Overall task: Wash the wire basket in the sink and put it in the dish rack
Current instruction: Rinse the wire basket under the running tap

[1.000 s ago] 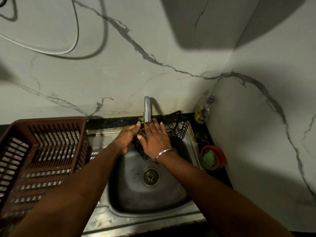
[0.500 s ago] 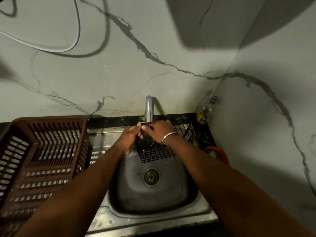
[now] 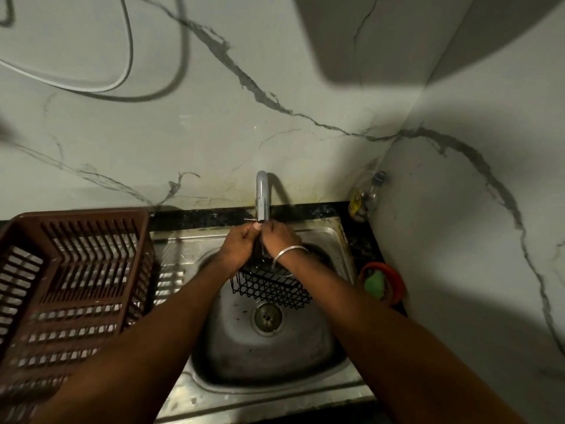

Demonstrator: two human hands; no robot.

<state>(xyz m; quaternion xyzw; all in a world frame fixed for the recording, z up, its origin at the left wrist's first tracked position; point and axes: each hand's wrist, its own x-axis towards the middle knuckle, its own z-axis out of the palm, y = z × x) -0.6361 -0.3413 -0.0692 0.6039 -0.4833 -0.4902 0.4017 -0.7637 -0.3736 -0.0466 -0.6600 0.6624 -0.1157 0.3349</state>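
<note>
Head view: wire basket (image 3: 272,286) below both hands' grip, over sink (image 3: 305,356).

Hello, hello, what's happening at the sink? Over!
Left hand and right hand gripping wire basket under tap. Basket over sink. Dish rack waiting left, path clear.
</note>
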